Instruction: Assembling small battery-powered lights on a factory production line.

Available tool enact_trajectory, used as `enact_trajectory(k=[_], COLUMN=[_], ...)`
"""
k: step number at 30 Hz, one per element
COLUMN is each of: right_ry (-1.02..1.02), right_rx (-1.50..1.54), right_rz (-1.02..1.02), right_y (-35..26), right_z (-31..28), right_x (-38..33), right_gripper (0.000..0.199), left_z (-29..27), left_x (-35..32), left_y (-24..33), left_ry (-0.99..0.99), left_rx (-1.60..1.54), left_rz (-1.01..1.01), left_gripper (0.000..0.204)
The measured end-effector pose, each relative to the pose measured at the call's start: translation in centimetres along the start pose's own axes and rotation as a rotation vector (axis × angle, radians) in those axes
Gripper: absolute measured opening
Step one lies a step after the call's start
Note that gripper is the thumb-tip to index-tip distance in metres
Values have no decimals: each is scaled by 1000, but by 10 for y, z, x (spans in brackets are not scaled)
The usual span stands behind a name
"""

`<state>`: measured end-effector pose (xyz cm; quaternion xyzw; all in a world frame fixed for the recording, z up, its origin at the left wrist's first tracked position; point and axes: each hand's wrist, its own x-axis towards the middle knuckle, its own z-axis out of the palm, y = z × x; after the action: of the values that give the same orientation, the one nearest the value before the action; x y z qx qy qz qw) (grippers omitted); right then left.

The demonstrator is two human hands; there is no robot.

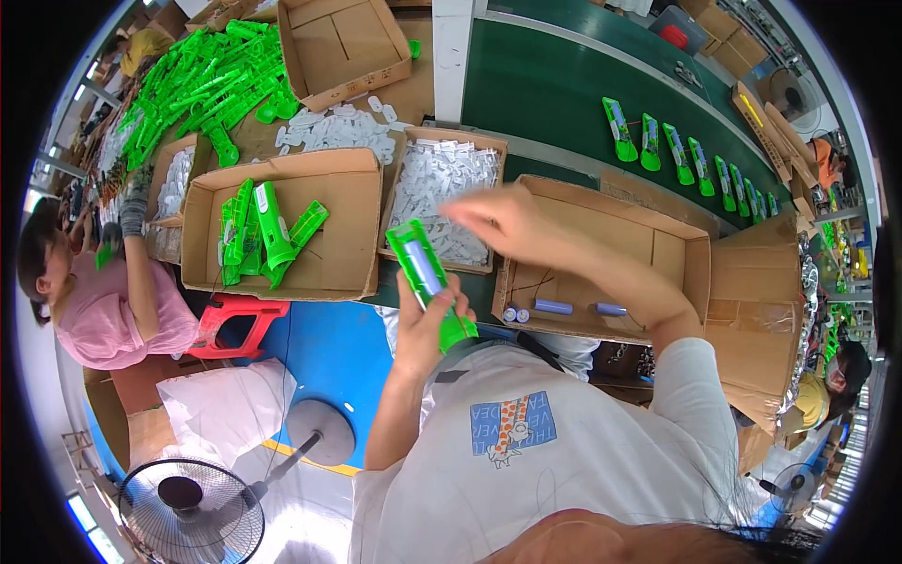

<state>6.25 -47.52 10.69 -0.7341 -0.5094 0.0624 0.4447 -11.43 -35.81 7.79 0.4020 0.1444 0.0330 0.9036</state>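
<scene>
- Left hand [425, 324] is wrapped around the lower half of a bright green plastic flashlight shell [427, 279]; fingers closed on it, thumb side toward the body.
- Shell's long axis runs up-left to down-right: open top end near the box of white parts, flared head end poking out below the hand toward the white shirt.
- A pale blue-grey cylinder, probably a battery cell [423, 268], sits lengthwise in the shell's open face, in line with the long axis.
- Right hand [503, 223] hovers above and to the right of the shell's top end, near it but not touching; motion-blurred, fingers curled and pinched together. Cannot tell whether it holds anything.
- Right hand lies between the shell and the cardboard box of small white plastic pieces [442, 193], over that box's right edge.
- Right forearm crosses a shallow cardboard tray [676, 249]; along its near wall lie loose blue cylindrical cells [554, 307], right of the left hand, below the right forearm.
- So: right hand is nearer the white pieces, left hand nearer the loose cells; shell's open end points toward the right hand.
- Further left: open cardboard box with more green shells [268, 230]; a big pile of green parts [202, 89] beyond it.
- Far right: dark green conveyor belt [554, 94] carrying a row of green flashlights [686, 155].
- A co-worker in a pink top [113, 310] sits at left, apart.
</scene>
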Motion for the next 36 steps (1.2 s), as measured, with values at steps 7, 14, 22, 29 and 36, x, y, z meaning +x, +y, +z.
enact_trajectory(k=[7,14,22,29,36], right_ry=[-385,-113,-191,-192,22], right_rx=[-640,-188,540,532,494], right_rz=[99,19,350,340,468], right_y=[68,45,25,9,-5], right_z=[33,7,0,4,26], right_x=[48,36,21,11,-3], right_gripper=[18,11,11,16,20], left_z=[-7,-9,-6,-8,-2], left_x=[-1,-10,-7,-2,2], left_y=[-4,-10,-13,-9,-18], left_ry=[14,-9,-33,-11,-17], left_rx=[-121,-150,-133,-233,219], left_rz=[18,-46,-86,-141,6], left_gripper=[37,42,45,31,30])
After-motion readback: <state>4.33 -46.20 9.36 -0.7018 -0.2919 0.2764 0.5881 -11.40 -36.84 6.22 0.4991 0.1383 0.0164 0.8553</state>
